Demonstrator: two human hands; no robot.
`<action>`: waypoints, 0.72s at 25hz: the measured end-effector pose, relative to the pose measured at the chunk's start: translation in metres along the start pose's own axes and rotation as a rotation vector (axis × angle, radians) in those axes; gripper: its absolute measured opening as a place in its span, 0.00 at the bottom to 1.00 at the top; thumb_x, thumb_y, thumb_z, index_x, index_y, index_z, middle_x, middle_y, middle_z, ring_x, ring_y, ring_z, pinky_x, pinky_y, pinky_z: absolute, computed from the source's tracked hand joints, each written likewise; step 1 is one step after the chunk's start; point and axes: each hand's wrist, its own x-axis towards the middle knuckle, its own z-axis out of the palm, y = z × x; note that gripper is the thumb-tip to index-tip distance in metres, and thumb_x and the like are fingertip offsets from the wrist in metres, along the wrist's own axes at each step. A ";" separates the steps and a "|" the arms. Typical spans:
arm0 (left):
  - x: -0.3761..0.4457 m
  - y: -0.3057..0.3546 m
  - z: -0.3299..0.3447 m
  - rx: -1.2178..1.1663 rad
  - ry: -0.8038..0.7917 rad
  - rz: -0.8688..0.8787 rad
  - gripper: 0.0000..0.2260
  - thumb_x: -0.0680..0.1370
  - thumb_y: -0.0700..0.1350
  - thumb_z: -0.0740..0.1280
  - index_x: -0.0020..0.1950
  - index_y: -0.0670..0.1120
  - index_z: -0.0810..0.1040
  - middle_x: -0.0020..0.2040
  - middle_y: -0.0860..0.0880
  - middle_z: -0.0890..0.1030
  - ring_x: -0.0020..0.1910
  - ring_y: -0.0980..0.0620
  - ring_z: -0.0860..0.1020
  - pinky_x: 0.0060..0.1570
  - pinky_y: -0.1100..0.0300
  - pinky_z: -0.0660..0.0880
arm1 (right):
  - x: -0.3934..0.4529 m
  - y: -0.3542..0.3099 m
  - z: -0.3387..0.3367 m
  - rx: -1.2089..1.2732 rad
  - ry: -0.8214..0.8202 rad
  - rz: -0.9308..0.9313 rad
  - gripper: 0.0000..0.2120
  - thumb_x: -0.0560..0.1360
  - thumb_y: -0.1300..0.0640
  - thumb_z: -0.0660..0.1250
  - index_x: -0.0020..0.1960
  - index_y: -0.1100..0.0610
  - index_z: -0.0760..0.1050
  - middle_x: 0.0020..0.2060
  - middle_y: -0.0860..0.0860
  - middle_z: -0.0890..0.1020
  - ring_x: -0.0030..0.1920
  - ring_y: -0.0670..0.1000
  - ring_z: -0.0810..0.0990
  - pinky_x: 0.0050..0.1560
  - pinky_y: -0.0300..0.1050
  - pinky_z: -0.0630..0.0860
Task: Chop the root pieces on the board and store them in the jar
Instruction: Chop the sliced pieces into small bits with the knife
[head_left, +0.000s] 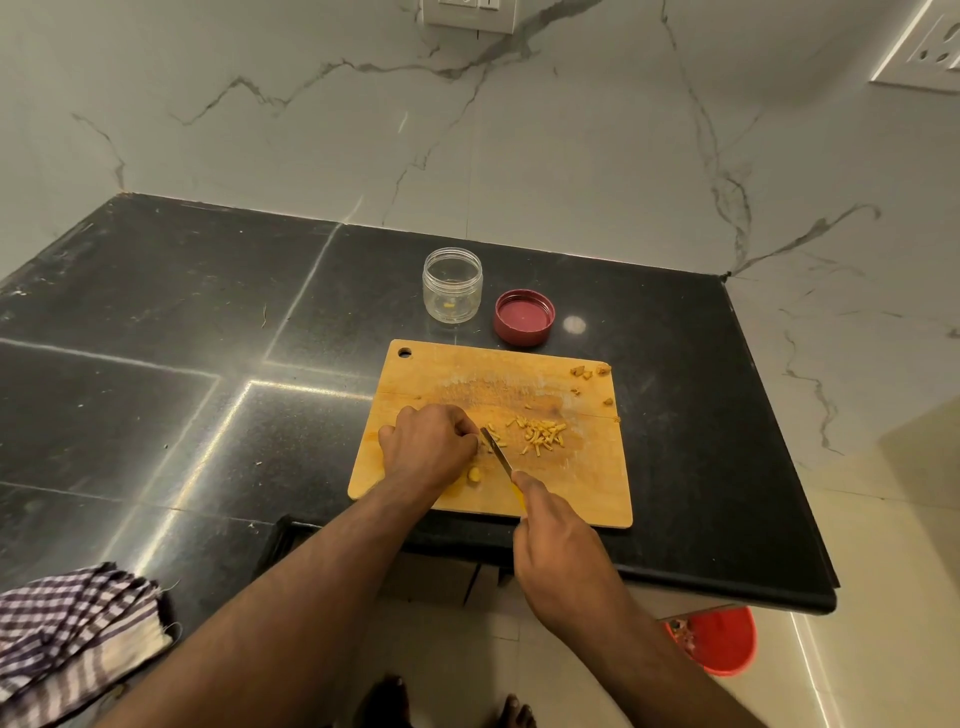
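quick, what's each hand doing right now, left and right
Left hand: fingers curled, holding root pieces down on the cutting board.
Right hand: gripping the knife.

Both forearms are bare, no sleeve reaching the wrists; the left hand (426, 441) and right hand (558, 540) carry no ring, watch or glove. Below the board (587, 493), at the lower edge, two bare feet (387, 701) show; no shoes or socks.
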 end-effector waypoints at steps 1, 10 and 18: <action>0.000 0.000 0.000 0.005 0.001 0.001 0.04 0.78 0.53 0.69 0.49 0.57 0.84 0.48 0.59 0.82 0.56 0.52 0.73 0.55 0.48 0.66 | 0.004 0.000 0.002 -0.010 -0.006 -0.010 0.24 0.82 0.56 0.53 0.77 0.49 0.55 0.64 0.49 0.74 0.56 0.47 0.75 0.57 0.43 0.74; 0.003 -0.003 0.004 -0.014 0.001 -0.015 0.04 0.77 0.54 0.69 0.48 0.58 0.84 0.47 0.59 0.82 0.55 0.52 0.74 0.56 0.46 0.69 | 0.008 0.002 0.001 -0.009 -0.057 0.016 0.23 0.82 0.56 0.54 0.77 0.49 0.57 0.59 0.50 0.76 0.53 0.48 0.74 0.53 0.43 0.73; 0.001 -0.002 -0.001 -0.068 0.009 0.024 0.05 0.78 0.50 0.69 0.52 0.58 0.84 0.51 0.59 0.83 0.56 0.53 0.75 0.57 0.47 0.67 | -0.022 0.011 -0.015 0.072 0.033 0.039 0.22 0.83 0.54 0.54 0.76 0.45 0.57 0.60 0.44 0.74 0.53 0.44 0.74 0.52 0.38 0.72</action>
